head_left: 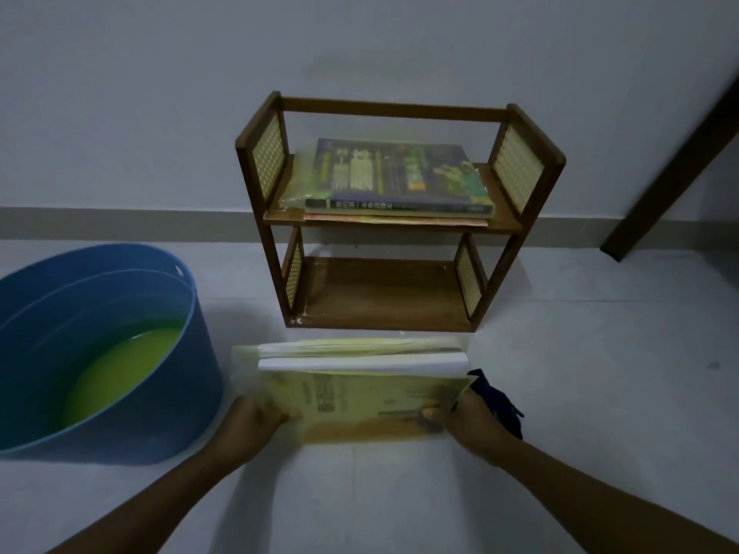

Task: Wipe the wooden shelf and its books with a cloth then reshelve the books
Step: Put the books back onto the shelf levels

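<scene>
A small two-tier wooden shelf (394, 229) stands on the floor against the wall. Its top tier holds a flat pile of books (394, 175); its bottom tier is bare. In front of it, a stack of yellow-covered books (360, 387) is held just above the floor. My left hand (256, 423) grips the stack's left edge. My right hand (472, 419) grips its right edge and also has a dark blue cloth (500, 401) pinned under it, hanging out to the right.
A big blue tub (100, 345) with yellowish-green water sits on the floor at the left, close to the stack. A dark wooden beam (676, 153) leans at the right. Pale floor tiles stretch out in front.
</scene>
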A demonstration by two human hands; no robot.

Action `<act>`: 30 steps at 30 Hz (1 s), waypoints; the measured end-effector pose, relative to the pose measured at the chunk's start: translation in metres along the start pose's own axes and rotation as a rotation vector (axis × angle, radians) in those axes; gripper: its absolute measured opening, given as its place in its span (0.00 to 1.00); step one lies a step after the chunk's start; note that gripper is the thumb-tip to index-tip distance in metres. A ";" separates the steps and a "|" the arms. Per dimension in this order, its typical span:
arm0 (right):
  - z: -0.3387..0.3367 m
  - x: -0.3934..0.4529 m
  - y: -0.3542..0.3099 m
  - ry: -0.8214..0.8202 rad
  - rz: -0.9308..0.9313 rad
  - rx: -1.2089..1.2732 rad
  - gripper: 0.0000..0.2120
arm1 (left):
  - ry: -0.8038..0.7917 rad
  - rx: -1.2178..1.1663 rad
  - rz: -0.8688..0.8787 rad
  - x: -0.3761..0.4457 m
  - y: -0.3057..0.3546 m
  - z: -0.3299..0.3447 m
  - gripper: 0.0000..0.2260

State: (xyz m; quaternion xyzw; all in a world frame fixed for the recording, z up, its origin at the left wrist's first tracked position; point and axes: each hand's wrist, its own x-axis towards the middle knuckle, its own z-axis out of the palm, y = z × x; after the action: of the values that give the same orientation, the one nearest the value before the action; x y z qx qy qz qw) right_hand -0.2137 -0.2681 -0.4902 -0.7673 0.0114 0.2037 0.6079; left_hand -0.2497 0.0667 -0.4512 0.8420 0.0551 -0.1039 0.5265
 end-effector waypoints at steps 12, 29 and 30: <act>-0.054 0.080 -0.049 0.129 0.045 0.020 0.22 | 0.031 0.077 -0.031 0.139 0.058 0.000 0.14; -0.051 0.166 -0.014 0.329 -0.196 -0.241 0.28 | 0.094 0.129 0.116 0.226 0.023 0.032 0.25; -0.056 0.159 -0.010 0.217 -0.187 -0.184 0.31 | 0.002 0.041 0.166 0.218 0.019 0.029 0.31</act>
State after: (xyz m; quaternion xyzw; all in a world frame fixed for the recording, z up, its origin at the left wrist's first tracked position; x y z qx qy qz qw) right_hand -0.0490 -0.2810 -0.5226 -0.8349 -0.0133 0.0623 0.5467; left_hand -0.0374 0.0290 -0.4979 0.8544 -0.0166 -0.0602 0.5159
